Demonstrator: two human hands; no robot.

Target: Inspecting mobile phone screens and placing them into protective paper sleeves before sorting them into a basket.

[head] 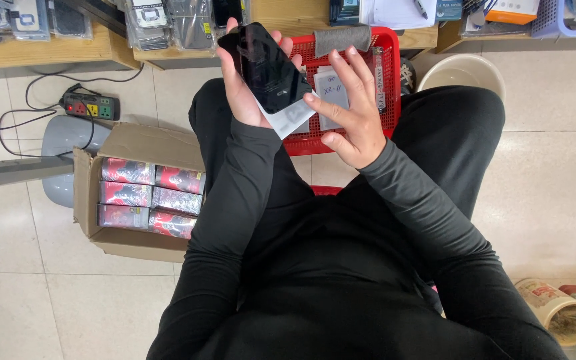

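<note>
The person sits in black clothes over a pale tiled floor (555, 187), legs apart. To the left stands an open carton (95, 187) packed with rows of shiny red-and-silver packs (151, 199), and beyond it a power strip (90, 107) lies on the floor with its cable looping away. A wooden bench (48, 53) runs along the top edge, carrying bagged goods. Between the knees sits a red basket (388, 73) with a grey roll on its far rim and white cards inside. A cream bowl (465, 70) stands just right of the basket, and a paper tub (555, 310) sits near the lower right corner. The left hand (245, 87) is curled around a black phone (265, 67), held tilted above the basket, fingers wrapping its far edge. A white sheet (291, 120) sticks out beneath the phone's lower end. The right hand (351, 110) is spread open, its thumb and fingertip touching that sheet, gripping nothing firmly.
</note>
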